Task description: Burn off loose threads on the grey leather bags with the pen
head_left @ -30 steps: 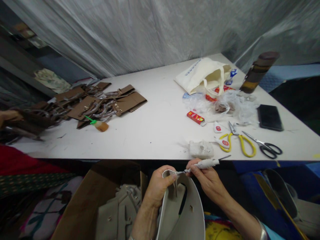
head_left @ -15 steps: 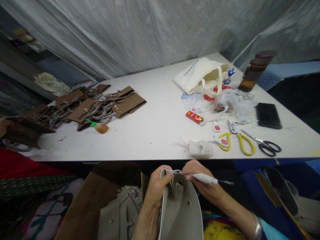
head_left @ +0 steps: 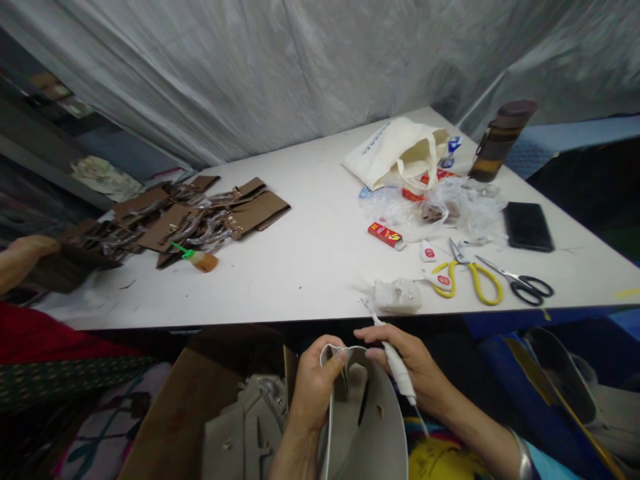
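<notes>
Below the table's near edge, my left hand (head_left: pixel 313 387) grips the top rim of a light grey bag piece (head_left: pixel 370 433) that stands in my lap. My right hand (head_left: pixel 407 363) holds a thin white-handled tool (head_left: pixel 395 360) like a pen, its tip pointing up toward the table edge, its other end down by my wrist. The fingers of the right hand also touch the rim of the grey piece. A crumpled white rag (head_left: pixel 397 295) lies on the white table (head_left: pixel 310 253) just above my hands.
Yellow-handled scissors (head_left: pixel 473 280), black-handled scissors (head_left: pixel 523 283), small glue tubes, a red box (head_left: pixel 385 235), a phone (head_left: pixel 527 227), a cloth bag (head_left: pixel 397 150) and a bottle (head_left: pixel 497 140) lie right. Brown pieces (head_left: pixel 200 213) are piled left, where another person's hand (head_left: pixel 23 257) works. A carton of grey pieces (head_left: pixel 240 427) stands below.
My right hand has swung the white tool round: it pointed right along the table edge, now its tip points up and it lies along my hand. The left hand kept its grip.
</notes>
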A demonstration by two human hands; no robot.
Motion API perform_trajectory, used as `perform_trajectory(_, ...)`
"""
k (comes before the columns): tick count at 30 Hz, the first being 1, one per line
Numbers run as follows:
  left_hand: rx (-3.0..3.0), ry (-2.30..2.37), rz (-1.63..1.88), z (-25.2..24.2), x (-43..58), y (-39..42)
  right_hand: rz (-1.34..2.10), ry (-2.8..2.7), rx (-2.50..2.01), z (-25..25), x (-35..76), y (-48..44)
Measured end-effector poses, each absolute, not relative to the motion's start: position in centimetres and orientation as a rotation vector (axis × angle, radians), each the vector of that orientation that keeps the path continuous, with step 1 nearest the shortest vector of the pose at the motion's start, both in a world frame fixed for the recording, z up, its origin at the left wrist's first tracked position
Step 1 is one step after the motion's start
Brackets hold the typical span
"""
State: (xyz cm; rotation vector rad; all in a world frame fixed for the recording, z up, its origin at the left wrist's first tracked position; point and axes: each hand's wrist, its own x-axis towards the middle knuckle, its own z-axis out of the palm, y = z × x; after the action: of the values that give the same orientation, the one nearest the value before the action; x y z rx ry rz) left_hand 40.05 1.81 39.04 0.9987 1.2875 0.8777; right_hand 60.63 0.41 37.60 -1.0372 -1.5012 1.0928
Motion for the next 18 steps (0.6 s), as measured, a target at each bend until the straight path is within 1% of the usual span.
perform_trajectory(2,1.085,1.316,0.887,39.5,40.1,1.2,1.231,-1.504,-1.109,38.0,60.1,0.5)
perform_trajectory(4,1.143,1.346,0.902,39.8,40.3,0.7,1.299,-1.571,-1.16,38.4,59.5,0.6)
perform_trajectory(8,1.244,1.423,0.922,40.5,40.6,-0.1,1.244,-1.669,-1.212,38.4,58.8,0.3)
perform_trajectory(18,1.341,1.639,1.011,40.9,41.7,-1.1,1.143,-1.615,-1.244,39.0,58.1,-1.1)
